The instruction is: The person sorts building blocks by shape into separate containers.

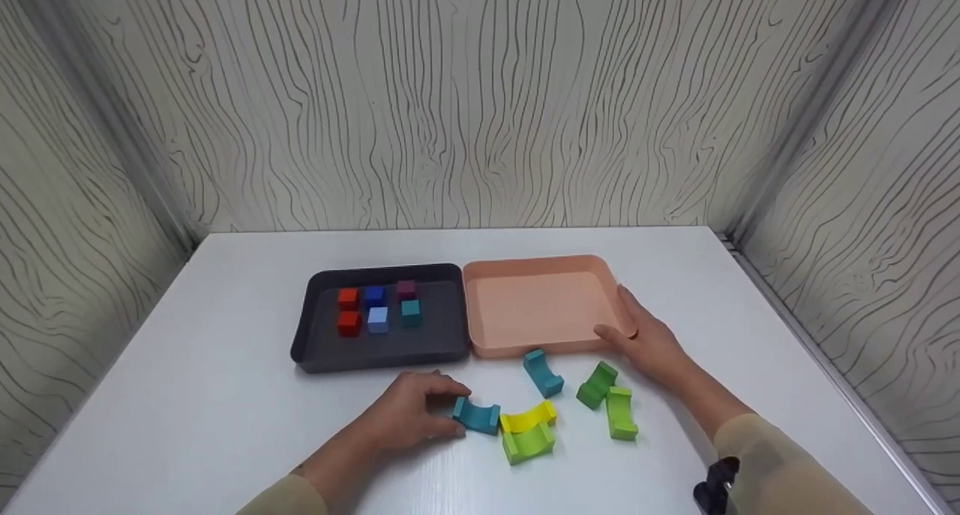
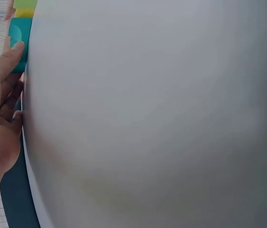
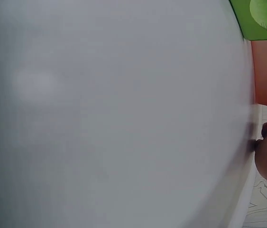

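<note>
My left hand (image 1: 409, 414) pinches the left end of a teal arch-shaped block (image 1: 477, 417) on the table; in the left wrist view the thumb lies against this teal block (image 2: 20, 40). Touching its right side are a yellow arch block (image 1: 528, 417) and, in front of that, a lime one (image 1: 529, 445). With thumb at the front and fingers along the right side, my right hand (image 1: 651, 342) grips the near right corner of a shallow pink tray (image 1: 551, 345). Nothing lies in that tray. The right wrist view catches part of a green block (image 3: 261, 19).
A dark grey tray (image 1: 442, 350) adjoins the pink one on the left, holding several small cubes, among them a red cube (image 1: 349, 323). Between my hands lie another teal arch block (image 1: 543, 374), a green one (image 1: 598, 385) and a light green one (image 1: 621, 414). Patterned walls enclose the table.
</note>
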Available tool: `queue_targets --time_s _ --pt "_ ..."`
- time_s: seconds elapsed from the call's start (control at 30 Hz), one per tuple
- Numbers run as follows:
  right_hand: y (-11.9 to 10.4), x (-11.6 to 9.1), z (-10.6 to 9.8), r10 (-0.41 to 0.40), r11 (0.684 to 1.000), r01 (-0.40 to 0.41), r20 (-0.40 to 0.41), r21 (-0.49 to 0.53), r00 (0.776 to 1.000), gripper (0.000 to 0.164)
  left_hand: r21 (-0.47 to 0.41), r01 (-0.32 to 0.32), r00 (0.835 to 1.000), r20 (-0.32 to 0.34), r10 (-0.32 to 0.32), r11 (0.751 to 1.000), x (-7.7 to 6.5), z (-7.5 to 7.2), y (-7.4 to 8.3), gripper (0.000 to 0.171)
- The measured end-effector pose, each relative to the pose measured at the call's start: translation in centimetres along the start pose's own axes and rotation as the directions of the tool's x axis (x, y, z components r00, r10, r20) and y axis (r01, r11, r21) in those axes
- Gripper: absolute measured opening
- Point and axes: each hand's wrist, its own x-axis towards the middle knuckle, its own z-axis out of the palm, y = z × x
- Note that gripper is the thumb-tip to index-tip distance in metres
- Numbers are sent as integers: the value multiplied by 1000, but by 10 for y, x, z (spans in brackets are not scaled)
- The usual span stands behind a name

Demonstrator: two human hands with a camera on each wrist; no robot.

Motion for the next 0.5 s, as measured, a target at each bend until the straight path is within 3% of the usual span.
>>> queue_targets --time_s 0.13,0.5 --pt "-1 -1 -2 -40 998 40 -13 -38 999 103 -4 -26 1000 0 26 1000 0 0 -3 44" --pt "-1 1 -5 -75 988 74 -2 -138 997 104 -29 4 1000 15 -3 1000 0 -1 -3 40"
